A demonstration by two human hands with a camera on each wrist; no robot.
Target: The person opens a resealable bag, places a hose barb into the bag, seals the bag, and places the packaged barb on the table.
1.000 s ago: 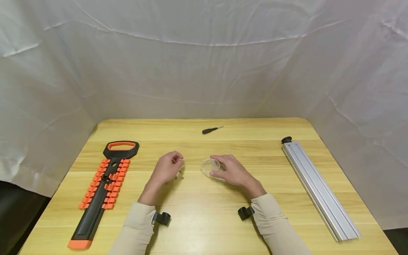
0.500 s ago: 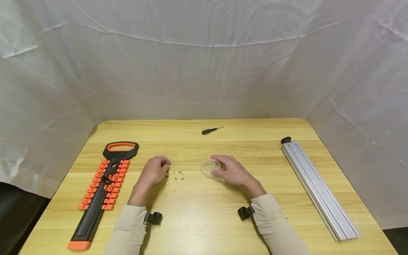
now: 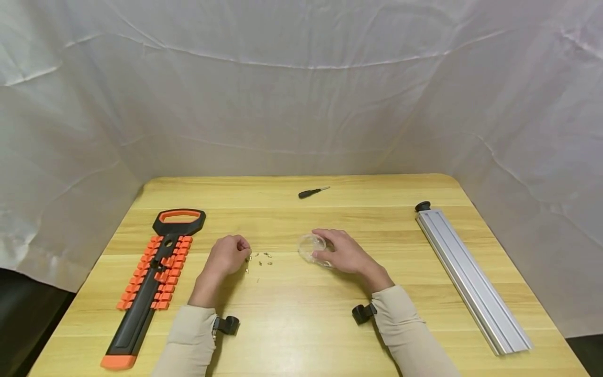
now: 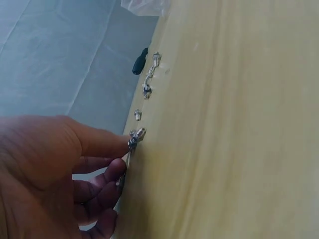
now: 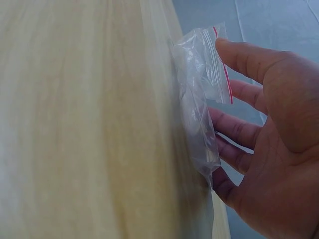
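In the head view my left hand (image 3: 227,255) is low over the table at the left end of a scatter of small silvery metal fasteners (image 3: 267,255). The left wrist view has its thumb tip right at one fastener (image 4: 138,137), its other fingers curled beneath; I cannot tell whether it pinches a piece. More fasteners (image 4: 147,91) lie in a line beyond. My right hand (image 3: 341,251) holds a clear plastic zip bag (image 3: 306,247). Up close, the thumb lies at the red zip strip of the bag (image 5: 197,99), with the fingers along its far side.
At the left lies a black and orange handled rack (image 3: 136,303) with rows of orange clips. A black-handled screwdriver (image 3: 309,193) lies toward the back of the wooden table (image 3: 301,324). A long grooved aluminium bar (image 3: 471,283) with a black knob lies at the right.
My left hand has moved left from above the middle of the fasteners to their left end, uncovering several of them. The right hand has stayed at the bag.
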